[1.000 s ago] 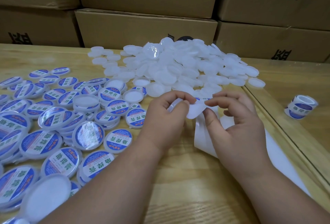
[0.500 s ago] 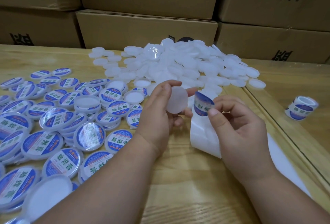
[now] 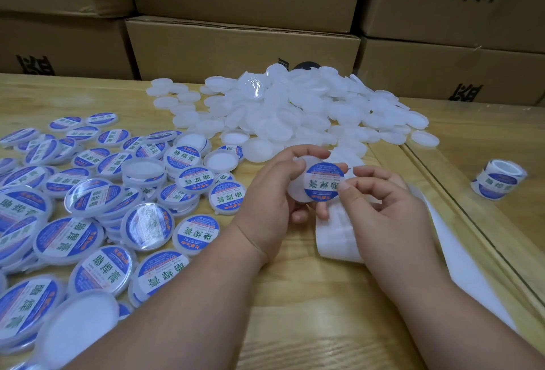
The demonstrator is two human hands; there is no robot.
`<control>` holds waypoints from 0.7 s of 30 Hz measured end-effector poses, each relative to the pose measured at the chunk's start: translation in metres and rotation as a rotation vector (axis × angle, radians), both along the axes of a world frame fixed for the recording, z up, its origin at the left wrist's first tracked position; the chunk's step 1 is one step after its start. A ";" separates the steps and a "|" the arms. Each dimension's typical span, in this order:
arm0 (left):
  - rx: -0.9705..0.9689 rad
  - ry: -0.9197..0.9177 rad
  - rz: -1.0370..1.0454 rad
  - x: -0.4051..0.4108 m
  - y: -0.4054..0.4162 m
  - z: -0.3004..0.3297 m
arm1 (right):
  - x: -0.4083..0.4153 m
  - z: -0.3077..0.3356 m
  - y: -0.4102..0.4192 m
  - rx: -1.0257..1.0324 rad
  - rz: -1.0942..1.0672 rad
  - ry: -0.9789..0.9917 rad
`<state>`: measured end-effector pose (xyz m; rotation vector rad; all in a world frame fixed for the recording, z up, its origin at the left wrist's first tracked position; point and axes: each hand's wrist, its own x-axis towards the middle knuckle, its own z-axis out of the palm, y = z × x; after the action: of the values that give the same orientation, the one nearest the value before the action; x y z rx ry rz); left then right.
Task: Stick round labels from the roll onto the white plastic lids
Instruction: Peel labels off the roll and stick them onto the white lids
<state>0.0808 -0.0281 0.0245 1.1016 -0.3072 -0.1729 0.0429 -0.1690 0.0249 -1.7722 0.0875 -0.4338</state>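
Observation:
My left hand (image 3: 274,192) grips a white plastic lid (image 3: 296,191) by its edge, face toward me. My right hand (image 3: 380,207) pinches a round blue-and-white label (image 3: 323,181) at its right edge and holds it over the lid's right half. Whether the label touches the lid I cannot tell. The empty white backing strip (image 3: 336,234) hangs below my hands and trails across the table to the right. A pile of bare white lids (image 3: 295,110) lies behind my hands. Several labelled lids (image 3: 97,207) cover the table on the left.
A roll of labels (image 3: 498,179) stands on the glass-topped table part at the right, beyond a wooden ridge (image 3: 460,207). Stacked cardboard boxes (image 3: 241,45) wall off the back of the wooden table (image 3: 295,310).
The label has come off the backing strip. My right hand has carried it left and turned it flat over the lid, which my left hand holds a little lower.

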 end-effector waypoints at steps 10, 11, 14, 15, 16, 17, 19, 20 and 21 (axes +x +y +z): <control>0.110 -0.015 -0.026 -0.003 -0.002 0.003 | -0.001 0.002 0.002 -0.050 0.005 -0.021; 0.112 -0.014 -0.023 -0.004 -0.002 0.003 | -0.002 0.002 0.002 -0.049 0.007 -0.022; 0.114 -0.010 -0.022 -0.004 -0.002 0.004 | -0.003 0.004 0.002 -0.060 0.018 -0.024; 0.116 -0.010 -0.025 -0.005 -0.002 0.004 | -0.003 0.004 0.003 -0.058 0.022 -0.027; 0.121 -0.010 -0.027 -0.005 -0.002 0.004 | -0.003 0.004 0.003 -0.053 0.025 -0.031; 0.126 -0.010 -0.029 -0.005 -0.002 0.004 | -0.003 0.004 0.003 -0.050 0.028 -0.033; 0.139 -0.010 -0.031 -0.004 -0.002 0.004 | -0.003 0.005 0.003 -0.055 0.034 -0.036; 0.145 -0.011 -0.031 -0.004 -0.002 0.004 | -0.003 0.005 0.003 -0.056 0.035 -0.037; 0.149 -0.012 -0.029 -0.004 -0.002 0.004 | -0.003 0.005 0.003 -0.056 0.033 -0.038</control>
<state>0.0772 -0.0304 0.0281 1.2466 -0.3253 -0.2179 0.0396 -0.1663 0.0297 -1.8169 0.0192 -0.4500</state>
